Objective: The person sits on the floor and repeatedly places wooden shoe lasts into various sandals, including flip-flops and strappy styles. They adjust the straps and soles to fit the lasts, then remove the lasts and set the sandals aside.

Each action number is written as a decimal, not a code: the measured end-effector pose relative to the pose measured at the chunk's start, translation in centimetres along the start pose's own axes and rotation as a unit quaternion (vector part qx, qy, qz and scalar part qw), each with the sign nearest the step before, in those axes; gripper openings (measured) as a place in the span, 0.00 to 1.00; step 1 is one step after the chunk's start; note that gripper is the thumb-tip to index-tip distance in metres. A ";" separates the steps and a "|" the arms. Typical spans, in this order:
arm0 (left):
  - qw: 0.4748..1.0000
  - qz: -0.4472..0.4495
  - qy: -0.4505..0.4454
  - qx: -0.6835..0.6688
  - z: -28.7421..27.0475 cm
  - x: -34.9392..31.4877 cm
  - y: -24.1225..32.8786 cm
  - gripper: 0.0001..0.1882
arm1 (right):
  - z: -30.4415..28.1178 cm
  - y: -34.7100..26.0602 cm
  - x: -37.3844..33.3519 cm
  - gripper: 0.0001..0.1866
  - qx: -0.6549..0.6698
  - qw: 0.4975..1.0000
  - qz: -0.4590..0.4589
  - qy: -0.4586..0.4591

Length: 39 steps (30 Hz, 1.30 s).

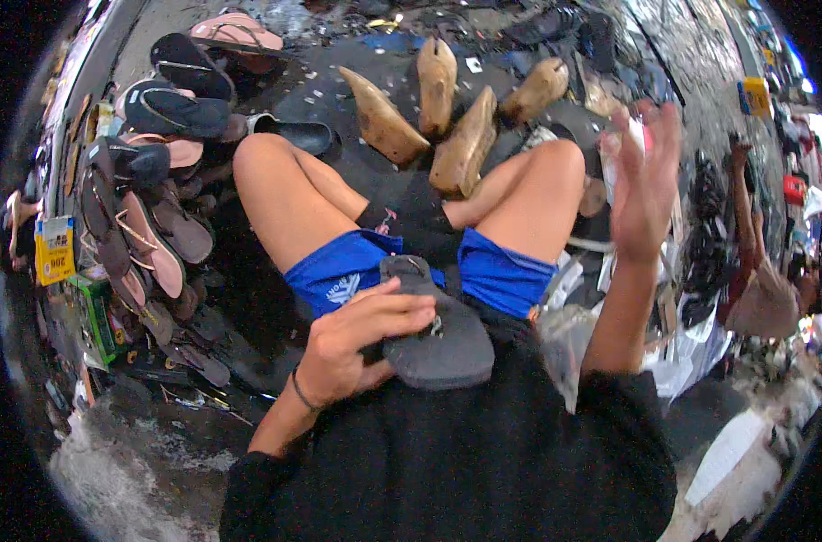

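My left hand (343,339) grips a dark flip-flop (447,352) over my lap, close to my black shirt. Its fingers lie across the footbed, and the thumb is at the near side edge. A small shiny piece shows beside the fingertips; the straps are mostly hidden. My right hand (644,185) is raised at the right, away from the flip-flop. Its fingers stretch upward, somewhat blurred, and nothing shows in its grip. Beyond my knees, several wooden shoe lasts (379,117) lie on the dark ground.
A heap of dark and pink sandals (149,244) fills the left side, with a yellow box (55,250) and a green box (98,316) beside it. Clear plastic bags (569,348) lie near my right forearm. Another yellow box (752,96) is at the far right.
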State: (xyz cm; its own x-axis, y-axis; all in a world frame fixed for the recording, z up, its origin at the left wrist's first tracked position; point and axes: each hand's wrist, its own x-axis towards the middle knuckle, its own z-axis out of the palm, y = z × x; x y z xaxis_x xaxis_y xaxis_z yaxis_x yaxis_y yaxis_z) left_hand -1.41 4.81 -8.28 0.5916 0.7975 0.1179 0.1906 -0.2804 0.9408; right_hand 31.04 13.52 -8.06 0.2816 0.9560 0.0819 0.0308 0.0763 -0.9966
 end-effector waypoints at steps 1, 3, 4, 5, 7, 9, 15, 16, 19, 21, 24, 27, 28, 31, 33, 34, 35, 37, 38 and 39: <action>1.000 -0.015 0.002 -0.011 -0.7 0.0 1.0 0.30 | 1.1 -0.3 -2.0 0.38 0.050 0.996 -0.005 -0.080; 0.994 -0.099 0.018 -0.029 -1.4 -0.9 2.8 0.31 | 2.8 -1.8 -6.3 0.43 0.105 0.922 0.016 -0.373; 0.989 -0.139 0.025 -0.044 -1.7 -1.1 3.2 0.32 | 3.4 -3.0 -6.9 0.43 0.026 0.863 0.005 -0.505; 0.980 -0.176 0.036 -0.089 -1.7 -1.2 3.4 0.32 | 4.1 -2.9 -8.4 0.44 -0.011 0.862 -0.019 -0.507; 0.979 -0.191 0.022 -0.073 -1.5 -2.3 2.8 0.32 | 4.6 -2.5 -9.6 0.47 -0.068 0.858 -0.033 -0.509; 0.969 -0.193 0.049 -0.149 -0.5 -3.2 1.9 0.30 | 4.9 -2.2 -9.2 0.44 -0.054 0.843 -0.038 -0.535; 0.964 -0.087 0.030 -0.250 0.0 -2.7 -0.1 0.24 | 4.7 -1.1 -9.8 0.35 0.000 0.867 -0.011 -0.498; 0.974 -0.069 -0.021 -0.215 -0.8 -2.4 -0.4 0.24 | 4.6 -1.1 -9.8 0.35 0.000 0.863 -0.012 -0.505; 0.991 -0.004 -0.096 -0.098 -1.9 -1.2 -0.4 0.35 | 4.6 -0.7 -9.5 0.39 -0.011 0.842 -0.059 -0.537; 0.984 -0.032 -0.040 -0.169 -1.1 -1.2 0.1 0.47 | 5.1 -0.9 -10.9 0.42 0.023 0.900 0.029 -0.435; 0.925 -0.123 0.077 -0.350 1.4 -2.2 0.6 0.62 | 4.8 -0.6 -12.0 0.46 0.088 0.908 0.082 -0.402; 0.963 -0.074 0.007 -0.257 0.4 -2.3 -0.8 0.68 | 4.3 -0.9 -10.6 0.44 0.105 0.875 0.093 -0.463; 0.960 -0.084 0.014 -0.268 0.6 -2.5 -0.8 0.69 | 4.2 -1.0 -10.4 0.42 0.106 0.867 0.112 -0.473; 0.952 -0.094 0.027 -0.291 1.3 -2.3 -0.3 0.69 | 4.9 -3.0 -8.8 0.19 0.000 0.829 0.136 -0.542; 0.955 -0.074 0.036 -0.285 1.9 -2.2 -0.2 0.69 | 5.1 -2.6 -8.0 0.14 -0.013 0.799 0.129 -0.587; 0.961 -0.074 0.034 -0.263 1.9 -2.3 -0.2 0.68 | 5.1 -2.6 -7.9 0.12 -0.020 0.782 0.126 -0.609; 0.967 -0.074 0.034 -0.241 1.8 -2.4 -0.4 0.68 | 5.4 -2.6 -8.2 0.09 -0.010 0.806 0.114 -0.581; 0.962 -0.083 0.032 -0.258 1.7 -2.7 -0.4 0.65 | 5.4 -2.9 -8.8 0.09 -0.027 0.839 0.112 -0.531; 0.966 -0.086 0.032 -0.241 1.6 -2.8 -0.4 0.64 | 5.5 -2.9 -9.1 0.09 -0.033 0.854 0.111 -0.507; 0.970 -0.089 0.031 -0.224 1.5 -2.9 -0.4 0.64 | 5.5 -2.7 -9.5 0.09 -0.027 0.865 0.129 -0.484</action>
State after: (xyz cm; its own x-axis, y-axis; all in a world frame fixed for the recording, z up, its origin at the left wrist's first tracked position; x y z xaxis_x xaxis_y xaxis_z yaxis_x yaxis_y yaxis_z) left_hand -2.02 1.84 -9.42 0.5304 0.8461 -0.0529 -0.0829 0.1138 0.9900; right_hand 22.96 5.75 -6.16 -0.6487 0.7301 -0.2149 0.1392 -0.1638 -0.9766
